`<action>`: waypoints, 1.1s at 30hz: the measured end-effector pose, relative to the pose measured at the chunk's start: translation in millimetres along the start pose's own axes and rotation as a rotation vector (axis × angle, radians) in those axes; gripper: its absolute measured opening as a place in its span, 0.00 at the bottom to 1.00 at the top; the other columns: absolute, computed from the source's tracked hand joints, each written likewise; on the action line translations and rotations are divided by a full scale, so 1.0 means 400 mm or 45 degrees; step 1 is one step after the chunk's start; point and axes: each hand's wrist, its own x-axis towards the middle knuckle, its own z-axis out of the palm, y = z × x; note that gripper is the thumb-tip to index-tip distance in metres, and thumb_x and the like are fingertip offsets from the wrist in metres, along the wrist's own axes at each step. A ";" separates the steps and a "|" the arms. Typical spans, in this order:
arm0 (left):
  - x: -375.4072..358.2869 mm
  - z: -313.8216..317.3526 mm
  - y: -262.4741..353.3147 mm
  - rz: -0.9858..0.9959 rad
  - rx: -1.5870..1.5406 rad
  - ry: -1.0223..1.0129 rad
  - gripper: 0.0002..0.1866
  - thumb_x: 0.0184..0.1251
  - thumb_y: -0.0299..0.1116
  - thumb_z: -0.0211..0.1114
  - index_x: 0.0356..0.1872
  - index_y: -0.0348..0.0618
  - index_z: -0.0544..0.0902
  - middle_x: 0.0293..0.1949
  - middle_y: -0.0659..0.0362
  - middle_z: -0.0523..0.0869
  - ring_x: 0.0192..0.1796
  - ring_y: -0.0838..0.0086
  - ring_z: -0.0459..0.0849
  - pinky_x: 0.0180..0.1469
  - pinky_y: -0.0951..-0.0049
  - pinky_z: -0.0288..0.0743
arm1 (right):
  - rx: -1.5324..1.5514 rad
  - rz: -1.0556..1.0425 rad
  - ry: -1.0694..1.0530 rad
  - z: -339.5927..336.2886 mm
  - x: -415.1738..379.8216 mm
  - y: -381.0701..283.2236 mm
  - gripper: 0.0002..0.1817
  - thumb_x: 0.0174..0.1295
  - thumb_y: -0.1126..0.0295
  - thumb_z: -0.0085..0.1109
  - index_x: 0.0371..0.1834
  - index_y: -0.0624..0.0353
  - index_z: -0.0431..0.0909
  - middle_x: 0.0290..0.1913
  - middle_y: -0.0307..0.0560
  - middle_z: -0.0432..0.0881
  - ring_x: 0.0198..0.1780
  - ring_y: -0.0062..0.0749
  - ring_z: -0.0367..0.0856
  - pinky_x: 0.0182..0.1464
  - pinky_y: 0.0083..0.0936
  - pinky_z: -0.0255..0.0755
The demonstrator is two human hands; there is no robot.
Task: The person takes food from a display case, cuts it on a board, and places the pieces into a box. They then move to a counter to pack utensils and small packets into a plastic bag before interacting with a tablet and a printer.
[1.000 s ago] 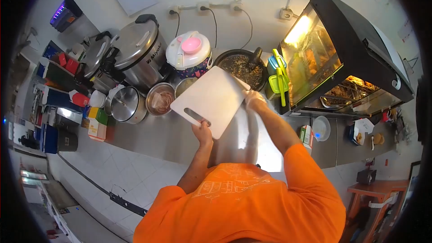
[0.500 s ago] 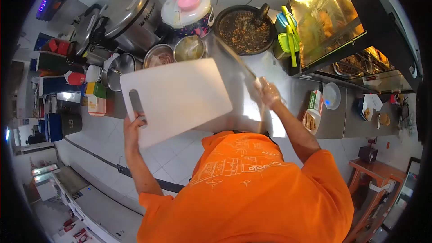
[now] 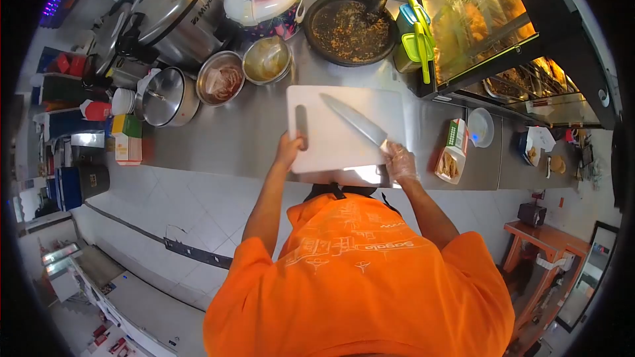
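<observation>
A white cutting board (image 3: 337, 139) with a handle slot lies over the front part of the steel counter. My left hand (image 3: 290, 151) grips its near left corner, just below the slot. In my right hand (image 3: 401, 162), which wears a clear plastic glove, is the handle of a large kitchen knife (image 3: 357, 122). The blade slants across the board, its tip toward the far left. My right fingers are close to the board's near right corner.
Along the back of the counter (image 3: 238, 139) stand a stone mortar (image 3: 350, 30), metal bowls (image 3: 220, 78), a rice cooker (image 3: 264, 0) and a large pot (image 3: 175, 10). To the right are a lit display case (image 3: 479, 20) and a paper box of food (image 3: 452, 152).
The board has moved right and settled over the counter in front of me. The knife has swung from beyond the board to across its top. My left hand has shifted right.
</observation>
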 end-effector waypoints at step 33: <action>-0.146 -0.497 -0.185 -0.076 0.224 0.514 0.11 0.72 0.36 0.60 0.47 0.42 0.83 0.37 0.64 0.83 0.37 0.78 0.78 0.34 0.74 0.69 | 0.308 -0.209 0.353 -0.110 0.577 -0.492 0.30 0.61 0.56 0.61 0.66 0.54 0.72 0.66 0.64 0.72 0.69 0.57 0.68 0.69 0.43 0.66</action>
